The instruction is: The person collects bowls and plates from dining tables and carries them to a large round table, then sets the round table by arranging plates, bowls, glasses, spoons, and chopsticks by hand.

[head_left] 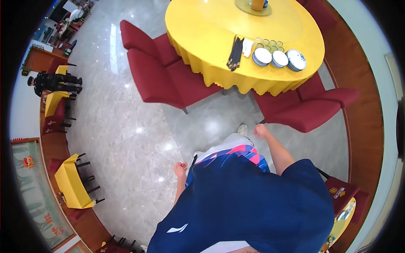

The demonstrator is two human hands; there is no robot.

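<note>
My left hand [181, 168] hangs beside my body over the grey tiled floor, fingers loosely curled with nothing visible in them. Further forward, my right hand [261, 131] is closed in a loose fist near a red chair [303, 110], apart from it. Ahead stands a round table with a yellow cloth [198, 25]. On its near side lie a bunch of dark chopstick-like sticks [235, 54], white paper packets [247, 47], several small glasses [270, 43], and stacks of white dishes [262, 56] and blue-patterned plates [296, 60].
Red chairs [154, 78] stand at the table's left. A glass turntable [291, 21] bears an orange container [257, 4]. Far left, a person in dark clothing [57, 82] is beside yellow-covered tables [71, 181]. A wood-panelled wall [366, 139] curves along the right.
</note>
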